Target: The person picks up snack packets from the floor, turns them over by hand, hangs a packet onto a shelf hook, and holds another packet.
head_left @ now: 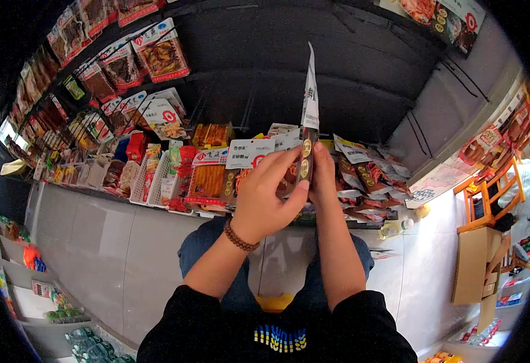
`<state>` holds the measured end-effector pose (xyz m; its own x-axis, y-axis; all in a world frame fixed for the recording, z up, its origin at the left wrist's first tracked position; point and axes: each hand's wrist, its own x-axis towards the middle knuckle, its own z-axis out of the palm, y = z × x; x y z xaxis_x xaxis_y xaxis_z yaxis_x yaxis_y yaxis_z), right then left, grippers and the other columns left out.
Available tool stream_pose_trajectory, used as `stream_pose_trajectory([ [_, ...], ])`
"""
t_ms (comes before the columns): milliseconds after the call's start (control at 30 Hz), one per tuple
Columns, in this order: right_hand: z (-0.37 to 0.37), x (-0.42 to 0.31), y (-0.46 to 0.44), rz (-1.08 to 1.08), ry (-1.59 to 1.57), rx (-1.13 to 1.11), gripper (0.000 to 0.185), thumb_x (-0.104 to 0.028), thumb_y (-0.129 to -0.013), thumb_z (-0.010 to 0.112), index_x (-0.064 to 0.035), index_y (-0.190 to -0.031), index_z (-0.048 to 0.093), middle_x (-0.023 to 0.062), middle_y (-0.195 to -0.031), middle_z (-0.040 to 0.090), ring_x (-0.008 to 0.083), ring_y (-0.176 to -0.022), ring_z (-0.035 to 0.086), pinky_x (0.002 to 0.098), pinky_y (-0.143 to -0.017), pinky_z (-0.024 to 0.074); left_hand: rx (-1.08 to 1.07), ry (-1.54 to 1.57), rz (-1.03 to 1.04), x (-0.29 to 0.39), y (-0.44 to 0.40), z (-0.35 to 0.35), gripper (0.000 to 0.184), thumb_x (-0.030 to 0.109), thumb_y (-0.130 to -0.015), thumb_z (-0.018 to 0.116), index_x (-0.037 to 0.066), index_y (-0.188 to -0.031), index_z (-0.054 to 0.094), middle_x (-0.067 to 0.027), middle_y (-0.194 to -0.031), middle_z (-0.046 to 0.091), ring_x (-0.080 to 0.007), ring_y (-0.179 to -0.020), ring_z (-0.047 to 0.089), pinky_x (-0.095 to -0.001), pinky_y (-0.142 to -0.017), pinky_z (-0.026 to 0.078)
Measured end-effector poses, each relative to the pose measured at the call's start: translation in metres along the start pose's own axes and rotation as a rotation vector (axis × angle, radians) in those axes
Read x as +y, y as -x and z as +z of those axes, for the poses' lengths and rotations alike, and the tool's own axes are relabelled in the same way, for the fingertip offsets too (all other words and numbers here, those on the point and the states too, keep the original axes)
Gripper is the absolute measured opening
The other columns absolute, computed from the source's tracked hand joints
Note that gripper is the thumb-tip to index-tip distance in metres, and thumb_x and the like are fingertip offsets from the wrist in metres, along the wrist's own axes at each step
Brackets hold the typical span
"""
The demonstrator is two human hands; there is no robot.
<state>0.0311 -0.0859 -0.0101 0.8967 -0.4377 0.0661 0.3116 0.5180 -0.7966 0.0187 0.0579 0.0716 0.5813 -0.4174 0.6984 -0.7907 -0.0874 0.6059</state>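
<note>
Grip: left hand (268,196) and right hand (323,169) both had hold of one packet (311,115), left hand from the left side, right hand flat along the right. Left thumb lay against the lower, near part; right fingers were mostly hidden behind the packet, so their exact hold could not be told.

Packet: between the palms, turned nearly edge-on to the wearer, faces to left and right. Long axis ran up the view from the hands, away from the body, with a slight lean at the tip. Pale upper part stood free beyond the fingertips; dark part with gold seals sat between the hands. Neither hand was clearly nearer, both touching. Right forearm ran roughly in line with the packet; left forearm, with a beaded bracelet (239,236) at the wrist, came in aslant.

Beyond the grip: white-topped packs (248,155) lay just left, past the left hand; a heap of similar packs (366,171) lay right of the right hand. Dark backing panel (240,45) rose behind, bare hooks (422,133) off to the right. Pale tiled floor (156,242) lay below the display.
</note>
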Motion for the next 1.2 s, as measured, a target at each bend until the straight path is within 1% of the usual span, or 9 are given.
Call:
stream_pose_trajectory([
  [100,-0.002,0.0,0.0,-0.028,-0.004,0.031,0.037,-0.029,-0.08,0.056,0.0011,-0.099,0.048,0.0062,-0.085,0.055,0.0113,-0.071,0.052,0.0232,-0.062,0.0431,-0.038,-0.006,-0.102,0.004,0.0,-0.003,0.038,0.014,-0.071,0.056,0.002,-0.108,0.051,-0.0126,-0.093,0.056,-0.0204,-0.071,0.059,-0.0267,-0.059,0.047],
  [233,-0.001,-0.006,0.004,-0.127,0.089,0.092,0.036,-0.026,-0.078,0.059,0.0018,-0.098,0.049,0.0061,-0.086,0.055,0.0108,-0.074,0.052,0.0233,-0.065,0.0417,-0.029,-0.198,-0.058,0.006,0.0,-0.009,0.033,0.017,-0.075,0.055,0.004,-0.105,0.051,-0.014,-0.086,0.058,-0.0243,-0.069,0.059,-0.0302,-0.058,0.047],
  [267,-0.004,-0.007,0.004,-0.162,0.107,0.097,0.036,-0.025,-0.077,0.06,0.0018,-0.098,0.049,0.0064,-0.087,0.055,0.0113,-0.075,0.052,0.0237,-0.066,0.0415,-0.048,-0.199,-0.113,0.007,0.001,-0.01,0.031,0.019,-0.077,0.054,0.004,-0.104,0.051,-0.014,-0.077,0.059,-0.026,-0.065,0.059,-0.0318,-0.055,0.046],
  [433,-0.012,-0.02,0.014,-0.27,0.283,0.178,0.038,-0.023,-0.074,0.064,0.0018,-0.098,0.048,0.0065,-0.089,0.055,0.0115,-0.078,0.051,0.0237,-0.07,0.0404,-0.037,-0.283,-0.14,0.008,0.006,-0.009,0.027,0.02,-0.078,0.053,0.003,-0.099,0.053,-0.0138,-0.068,0.059,-0.0278,-0.057,0.058,-0.034,-0.051,0.045],
  [500,-0.015,-0.027,0.021,-0.322,0.278,0.166,0.038,-0.02,-0.073,0.065,0.0014,-0.099,0.048,0.0059,-0.089,0.055,0.0112,-0.078,0.05,0.0237,-0.07,0.0405,-0.036,-0.275,-0.233,0.006,0.009,-0.007,0.027,0.019,-0.079,0.053,0.003,-0.101,0.053,-0.0146,-0.073,0.059,-0.0268,-0.063,0.059,-0.0306,-0.054,0.044],
  [700,-0.024,-0.06,0.045,-0.439,0.375,0.171,0.038,-0.015,-0.072,0.066,0.0014,-0.099,0.046,0.0056,-0.092,0.054,0.0113,-0.081,0.05,0.0242,-0.072,0.0403,0.029,-0.156,-0.231,0.006,0.013,0.012,0.022,0.018,-0.082,0.051,0.003,-0.097,0.053,-0.011,-0.07,0.058,-0.0182,-0.06,0.056,-0.0275,-0.055,0.042],
  [767,-0.036,-0.066,0.049,-0.487,0.391,0.177,0.04,-0.014,-0.071,0.066,0.0024,-0.101,0.044,0.0063,-0.094,0.053,0.0118,-0.084,0.05,0.0243,-0.075,0.0395,0.049,-0.153,-0.22,0.008,0.012,0.022,0.024,0.018,-0.081,0.05,0.001,-0.097,0.051,-0.0164,-0.077,0.059,-0.0305,-0.065,0.057,-0.0357,-0.057,0.043],
  [1067,-0.066,-0.124,0.081,-0.517,0.384,0.209,0.044,-0.011,-0.073,0.065,0.003,-0.107,0.041,0.0073,-0.098,0.052,0.0123,-0.09,0.048,0.0245,-0.08,0.0376,0.035,0.117,-0.207,0.03,-0.005,0.076,0.025,0.019,-0.086,0.044,-0.001,-0.1,0.047,-0.0127,-0.076,0.058,-0.0193,-0.064,0.056,-0.0281,-0.056,0.042],
  [1200,-0.077,-0.151,0.091,-0.575,0.433,0.243,0.043,-0.012,-0.073,0.064,0.0016,-0.106,0.041,0.007,-0.097,0.052,0.012,-0.088,0.048,0.0242,-0.079,0.0376,0.081,0.254,-0.067,0.041,-0.026,0.101,0.022,0.017,-0.087,0.042,-0.001,-0.099,0.047,-0.007,-0.077,0.055,-0.0141,-0.064,0.05,-0.0249,-0.058,0.04],
])
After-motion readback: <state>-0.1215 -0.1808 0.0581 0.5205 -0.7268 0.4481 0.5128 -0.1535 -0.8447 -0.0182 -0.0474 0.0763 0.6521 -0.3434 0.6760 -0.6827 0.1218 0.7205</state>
